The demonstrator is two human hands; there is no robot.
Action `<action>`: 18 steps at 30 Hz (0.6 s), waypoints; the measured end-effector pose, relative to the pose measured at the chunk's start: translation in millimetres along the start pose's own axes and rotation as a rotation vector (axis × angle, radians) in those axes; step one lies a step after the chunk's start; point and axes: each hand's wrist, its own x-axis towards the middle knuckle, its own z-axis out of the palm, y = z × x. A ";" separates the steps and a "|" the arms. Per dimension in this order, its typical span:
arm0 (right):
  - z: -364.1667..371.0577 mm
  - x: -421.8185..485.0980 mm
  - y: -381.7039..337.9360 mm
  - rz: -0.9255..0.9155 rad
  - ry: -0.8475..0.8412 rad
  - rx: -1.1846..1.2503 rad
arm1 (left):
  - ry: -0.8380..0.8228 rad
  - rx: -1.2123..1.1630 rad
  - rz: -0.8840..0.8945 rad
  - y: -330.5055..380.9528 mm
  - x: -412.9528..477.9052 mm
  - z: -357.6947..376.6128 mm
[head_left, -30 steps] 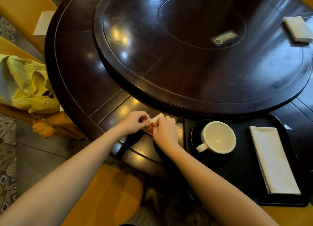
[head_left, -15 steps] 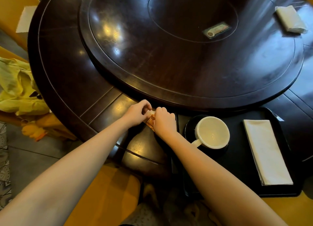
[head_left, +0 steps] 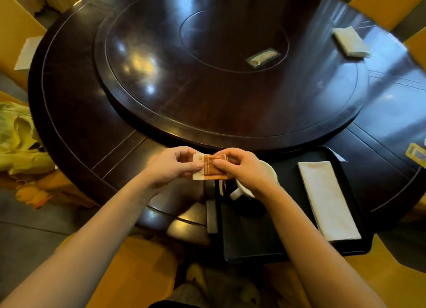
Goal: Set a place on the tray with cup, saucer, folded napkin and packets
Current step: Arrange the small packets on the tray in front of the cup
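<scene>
Both hands hold small packets (head_left: 208,168), one white and one orange-brown, lifted above the table edge just left of the tray. My left hand (head_left: 175,165) pinches their left side, my right hand (head_left: 244,169) their right side. A black tray (head_left: 251,243) lies at the table's near right edge. On it a white cup (head_left: 247,189) stands on a dark saucer (head_left: 253,209), mostly hidden by my right hand. A folded white napkin (head_left: 327,199) lies along the tray's right side.
The dark round table (head_left: 80,132) carries a raised turntable (head_left: 230,88) with a small packet (head_left: 262,57) near its centre. A folded white cloth (head_left: 350,42) lies far right. Yellow chairs surround the table; a yellow garment (head_left: 18,137) lies on the left one.
Both hands have lifted the packets off the table top and shifted right, toward the tray. The packets now show fanned between the fingers. The camera view has tilted up.
</scene>
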 end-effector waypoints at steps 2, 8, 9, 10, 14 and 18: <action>-18.9 -21.5 -1.3 -0.033 0.033 0.071 | -0.016 -0.106 -0.032 5.0 -4.2 24.1; -62.6 -73.6 16.1 -0.050 0.180 0.273 | -0.026 -0.230 -0.127 14.4 -10.9 97.2; -68.2 -81.0 22.0 -0.034 0.197 0.309 | -0.023 -0.224 -0.138 13.7 -12.2 108.5; -73.9 -88.1 28.6 -0.019 0.207 0.349 | -0.013 -0.219 -0.149 11.7 -13.4 119.2; -94.4 -111.1 57.9 0.060 0.219 0.473 | 0.025 -0.237 -0.204 -0.8 -18.2 159.5; -100.2 -123.2 91.4 0.129 0.167 0.373 | 0.092 -0.143 -0.239 -23.3 -25.2 183.6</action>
